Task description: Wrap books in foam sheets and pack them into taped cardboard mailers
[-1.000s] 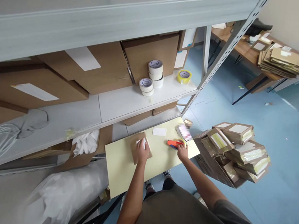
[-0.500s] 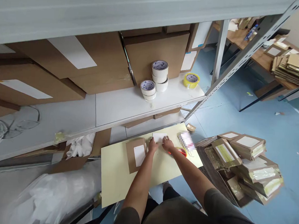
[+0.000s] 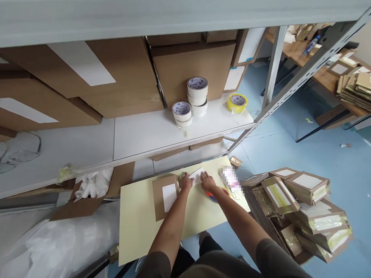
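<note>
A small white paper (image 3: 197,175) lies tilted on the pale yellow board (image 3: 137,227), between my two hands. My left hand (image 3: 186,182) has its fingers closed on the paper's left end, beside a flat brown cardboard parcel (image 3: 158,195) with a white label (image 3: 169,197). At the paper's right end rests my right hand (image 3: 207,182), fingers apart and touching its edge. A tape roll (image 3: 212,197) with red and blue parts sits partly under my right forearm. Right of it is a blurred-out white item (image 3: 230,178).
Above the board, a grey shelf (image 3: 148,137) carries white tape rolls (image 3: 197,90), a yellow tape roll (image 3: 237,102) and large cartons (image 3: 192,69). Taped parcels (image 3: 307,182) are heaped at the right. Plastic wrap (image 3: 61,244) lies lower left.
The paper has turned from straight to tilted, its right end now higher. Both hands have shifted with it, the left one slightly leftward. The camera view has shifted slightly.
</note>
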A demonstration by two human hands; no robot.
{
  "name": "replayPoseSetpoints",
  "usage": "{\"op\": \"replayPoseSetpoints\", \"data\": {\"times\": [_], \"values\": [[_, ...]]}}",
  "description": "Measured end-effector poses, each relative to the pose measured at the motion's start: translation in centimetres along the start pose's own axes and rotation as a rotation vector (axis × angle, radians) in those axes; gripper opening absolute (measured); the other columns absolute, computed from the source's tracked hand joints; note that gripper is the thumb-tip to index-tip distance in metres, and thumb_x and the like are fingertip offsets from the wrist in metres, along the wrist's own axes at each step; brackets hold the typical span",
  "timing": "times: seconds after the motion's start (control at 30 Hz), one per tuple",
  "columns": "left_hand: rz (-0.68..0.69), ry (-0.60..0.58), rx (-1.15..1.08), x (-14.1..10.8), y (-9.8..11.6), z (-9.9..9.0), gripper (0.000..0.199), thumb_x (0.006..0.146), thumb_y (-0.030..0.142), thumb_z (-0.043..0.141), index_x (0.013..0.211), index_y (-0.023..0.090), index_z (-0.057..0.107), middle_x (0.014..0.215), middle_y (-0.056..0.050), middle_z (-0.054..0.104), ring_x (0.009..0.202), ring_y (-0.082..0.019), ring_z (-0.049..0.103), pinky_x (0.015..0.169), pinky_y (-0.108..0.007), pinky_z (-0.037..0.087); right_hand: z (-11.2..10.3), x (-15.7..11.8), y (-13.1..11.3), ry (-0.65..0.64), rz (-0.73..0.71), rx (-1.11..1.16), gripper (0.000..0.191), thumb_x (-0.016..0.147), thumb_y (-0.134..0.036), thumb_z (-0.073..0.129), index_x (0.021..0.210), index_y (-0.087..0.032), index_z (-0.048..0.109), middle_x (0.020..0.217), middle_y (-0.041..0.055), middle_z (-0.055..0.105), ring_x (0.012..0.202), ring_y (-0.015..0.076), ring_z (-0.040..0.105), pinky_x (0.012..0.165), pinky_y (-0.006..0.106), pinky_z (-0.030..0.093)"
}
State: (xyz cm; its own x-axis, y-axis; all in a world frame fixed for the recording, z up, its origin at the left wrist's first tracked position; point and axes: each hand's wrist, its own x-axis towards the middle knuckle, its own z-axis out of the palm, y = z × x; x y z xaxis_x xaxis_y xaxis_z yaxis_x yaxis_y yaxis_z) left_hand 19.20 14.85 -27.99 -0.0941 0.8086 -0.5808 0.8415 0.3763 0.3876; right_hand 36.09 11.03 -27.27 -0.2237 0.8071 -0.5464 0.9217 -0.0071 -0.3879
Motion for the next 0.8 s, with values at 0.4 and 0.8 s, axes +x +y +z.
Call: {"op": "replayPoseSetpoints", "data": {"times": [0.4, 0.8], "values": [[0.244, 0.170, -0.006, -1.2, 1.1, -1.8, 0.009, 0.089, 0.020, 0.071, 0.095, 0.022, 0.076, 0.111, -0.008, 0.074, 0.111, -0.025, 0.068, 0.090, -0.031, 0.048, -1.6, -2.4, 2.2, 0.410, 0.152, 0.415, 0.045, 0.086, -0.011, 0.057, 0.130, -0.021, 0.064, 0.134, 0.0119, 0.069, 0.118, 0.0262, 0.067, 0.095, 0.035, 0.052], [0.695, 0.032, -0.412, -5.3, 2.4, -6.6, 0.014, 0.074, 0.032, 0.086, 0.073, 0.022, 0.077, 0.132, -0.011, 0.073, 0.123, -0.027, 0.065, 0.110, -0.040, 0.048, -5.3, -4.9, 0.5, 0.533, -0.162, 0.384, 0.065, 0.089, -0.022, 0.070, 0.152, -0.025, 0.056, 0.164, 0.0157, 0.049, 0.147, 0.0341, 0.048, 0.119, 0.054, 0.043]]}}
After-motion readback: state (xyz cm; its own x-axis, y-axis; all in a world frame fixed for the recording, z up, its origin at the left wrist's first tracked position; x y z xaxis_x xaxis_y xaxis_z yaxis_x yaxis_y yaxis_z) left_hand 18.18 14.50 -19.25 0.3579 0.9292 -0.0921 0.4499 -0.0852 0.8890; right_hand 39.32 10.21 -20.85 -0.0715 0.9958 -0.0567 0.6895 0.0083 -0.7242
